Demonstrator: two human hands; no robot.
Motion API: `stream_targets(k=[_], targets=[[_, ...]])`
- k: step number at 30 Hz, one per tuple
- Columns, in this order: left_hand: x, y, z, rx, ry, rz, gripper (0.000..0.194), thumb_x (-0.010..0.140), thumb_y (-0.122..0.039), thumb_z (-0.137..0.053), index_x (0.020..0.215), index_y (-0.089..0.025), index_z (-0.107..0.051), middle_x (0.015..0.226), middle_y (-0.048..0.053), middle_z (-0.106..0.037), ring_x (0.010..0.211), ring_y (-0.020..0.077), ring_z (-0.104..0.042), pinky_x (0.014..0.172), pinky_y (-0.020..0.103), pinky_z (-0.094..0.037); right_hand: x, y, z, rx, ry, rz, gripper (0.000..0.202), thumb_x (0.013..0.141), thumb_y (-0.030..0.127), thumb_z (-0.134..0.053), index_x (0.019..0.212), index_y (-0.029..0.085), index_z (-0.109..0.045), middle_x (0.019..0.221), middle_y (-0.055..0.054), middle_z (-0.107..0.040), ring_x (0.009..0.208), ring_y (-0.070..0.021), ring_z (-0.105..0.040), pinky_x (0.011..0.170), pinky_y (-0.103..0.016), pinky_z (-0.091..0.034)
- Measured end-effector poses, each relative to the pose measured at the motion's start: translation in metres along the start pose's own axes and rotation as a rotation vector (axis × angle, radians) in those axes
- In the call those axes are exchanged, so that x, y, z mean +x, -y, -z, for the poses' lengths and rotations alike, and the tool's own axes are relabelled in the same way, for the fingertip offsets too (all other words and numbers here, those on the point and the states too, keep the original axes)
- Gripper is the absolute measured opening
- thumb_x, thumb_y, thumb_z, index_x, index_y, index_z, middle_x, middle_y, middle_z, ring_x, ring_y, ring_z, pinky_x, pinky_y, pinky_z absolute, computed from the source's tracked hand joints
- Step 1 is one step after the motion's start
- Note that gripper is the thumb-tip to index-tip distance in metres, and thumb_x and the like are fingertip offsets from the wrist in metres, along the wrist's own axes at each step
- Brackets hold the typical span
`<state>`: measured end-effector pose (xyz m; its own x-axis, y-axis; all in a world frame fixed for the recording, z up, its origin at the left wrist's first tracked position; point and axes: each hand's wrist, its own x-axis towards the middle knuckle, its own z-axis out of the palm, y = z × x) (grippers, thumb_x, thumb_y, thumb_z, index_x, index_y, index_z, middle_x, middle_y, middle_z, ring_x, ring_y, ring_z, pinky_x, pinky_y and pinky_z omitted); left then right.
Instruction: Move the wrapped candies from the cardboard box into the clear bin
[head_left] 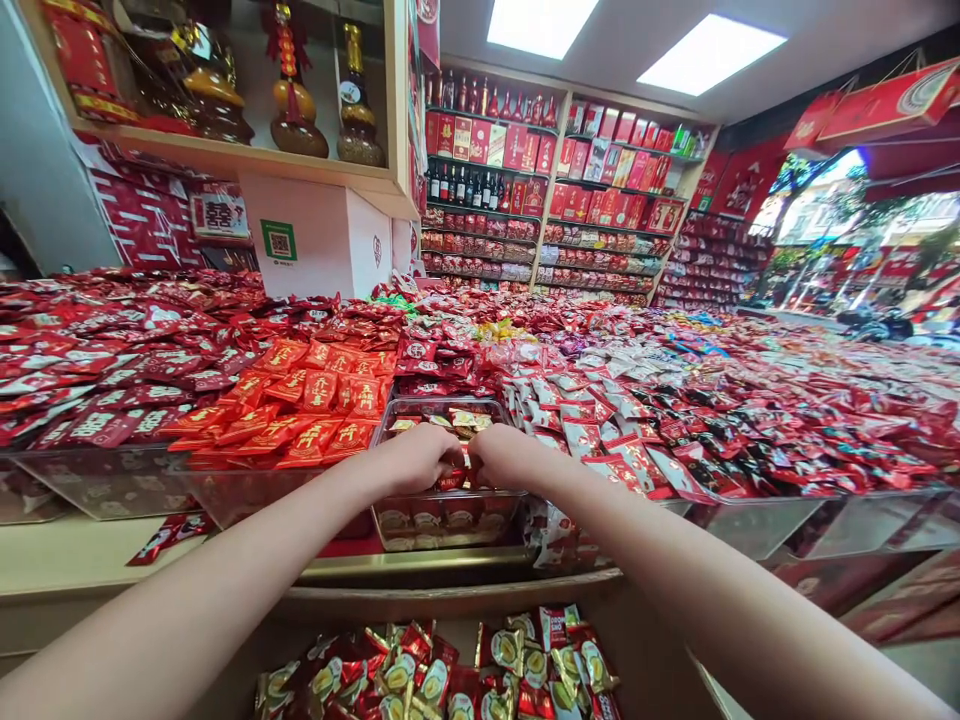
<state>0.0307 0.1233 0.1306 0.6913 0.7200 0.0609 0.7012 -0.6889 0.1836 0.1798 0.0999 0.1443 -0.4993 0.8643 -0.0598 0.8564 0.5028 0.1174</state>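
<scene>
My left hand (421, 458) and my right hand (507, 456) are side by side inside a clear plastic bin (448, 497), fingers curled downward. Between them shows a red wrapped candy (451, 480) with pale lettering, which the fingers of both hands appear to pinch; the fingertips are partly hidden. Gold-and-red wrapped candies (469, 420) lie in the back of the bin, and more stand in rows behind its front wall. Below my forearms, an open cardboard box (457, 592) contains many loose red-and-gold wrapped candies (435, 680).
Bins of bright red packets (319, 390) adjoin on the left, white-and-red packets (585, 435) on the right. A counter ledge (67, 550) runs in front, with a few stray packets (169, 537). A white pillar (304, 240) and shelves of bottles (487, 185) rise behind.
</scene>
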Motion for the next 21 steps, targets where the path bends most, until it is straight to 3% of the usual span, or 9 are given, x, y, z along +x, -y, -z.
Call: stream_targets(k=[5,10,15,17,19,21], targets=[[0.002,-0.002,0.001,0.034,0.022,0.004,0.024,0.069,-0.012,-0.049,0.082,-0.022,-0.067,0.075,0.002,-0.069,0.066,0.0179,-0.059,0.057,0.023,-0.039,-0.002,0.001,-0.004,0.014,-0.024,-0.014,0.024,0.068,0.009,-0.048,0.083,0.012,-0.066,0.082,-0.013,-0.068,0.073,-0.0222,-0.063,0.056,-0.025,-0.043],[0.004,-0.006,0.004,0.044,0.047,-0.012,0.027,0.070,-0.013,-0.047,0.088,-0.023,-0.065,0.082,0.002,-0.069,0.070,0.0178,-0.060,0.059,0.023,-0.039,-0.007,-0.003,0.001,0.038,-0.077,-0.017,0.024,0.071,0.015,-0.048,0.090,0.014,-0.064,0.084,-0.012,-0.068,0.076,-0.0211,-0.062,0.058,-0.025,-0.042],[-0.001,-0.006,0.010,0.069,0.067,0.024,0.023,0.070,-0.016,-0.049,0.083,-0.021,-0.066,0.071,0.003,-0.068,0.065,0.0193,-0.060,0.056,0.024,-0.040,-0.048,0.008,0.012,0.110,-0.348,0.011,0.023,0.080,0.023,-0.039,0.080,0.015,-0.061,0.081,-0.009,-0.064,0.077,-0.0192,-0.058,0.065,-0.027,-0.040],[-0.005,-0.003,0.011,0.068,0.053,0.050,0.022,0.069,-0.018,-0.052,0.086,-0.022,-0.066,0.080,0.003,-0.069,0.074,0.0203,-0.060,0.064,0.025,-0.042,-0.071,0.020,-0.003,0.212,-0.329,0.113,0.022,0.079,0.021,-0.040,0.072,0.017,-0.060,0.073,-0.006,-0.064,0.068,-0.0159,-0.057,0.061,-0.024,-0.040],[-0.009,0.000,0.010,0.057,0.035,0.074,0.025,0.069,-0.020,-0.055,0.091,-0.023,-0.065,0.089,0.004,-0.068,0.083,0.0207,-0.060,0.070,0.025,-0.042,-0.090,0.034,-0.039,0.319,-0.142,0.249,0.016,0.074,0.017,-0.045,0.069,0.018,-0.060,0.070,-0.003,-0.065,0.063,-0.0134,-0.056,0.058,-0.021,-0.039],[-0.011,0.003,0.009,0.042,0.023,0.086,0.027,0.071,-0.022,-0.054,0.096,-0.023,-0.063,0.092,0.004,-0.068,0.086,0.0204,-0.059,0.073,0.026,-0.042,-0.102,0.047,-0.089,0.394,0.094,0.304,0.015,0.068,0.011,-0.049,0.068,0.020,-0.062,0.068,-0.002,-0.066,0.062,-0.0131,-0.057,0.055,-0.020,-0.039]])
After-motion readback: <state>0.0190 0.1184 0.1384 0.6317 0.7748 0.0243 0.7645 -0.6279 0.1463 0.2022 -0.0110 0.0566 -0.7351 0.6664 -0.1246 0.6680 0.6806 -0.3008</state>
